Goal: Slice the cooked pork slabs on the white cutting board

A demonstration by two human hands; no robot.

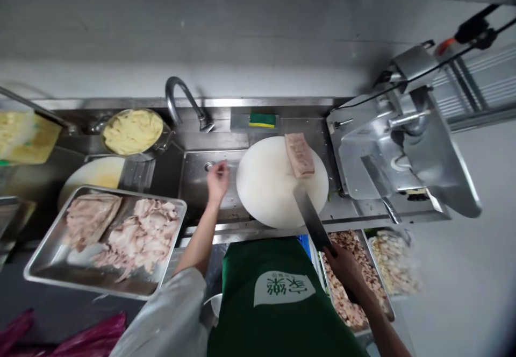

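Observation:
My right hand is wrapped round the handle of a kitchen knife. The broad blade points up and left, its tip over the round white cutting board. Just beyond that tip, a pale slab of meat lies at the board's right rear edge. My left hand hovers above the sink, apart from the board's left side. Its fingers are curled in, and nothing shows in them.
At left, a metal tray carries sliced meat and a larger piece. Behind it stands a bowl of pale yellow slices. A faucet and a sponge are at the back. A metal slicer bears another blade; chopped meat fills a lower-right tray.

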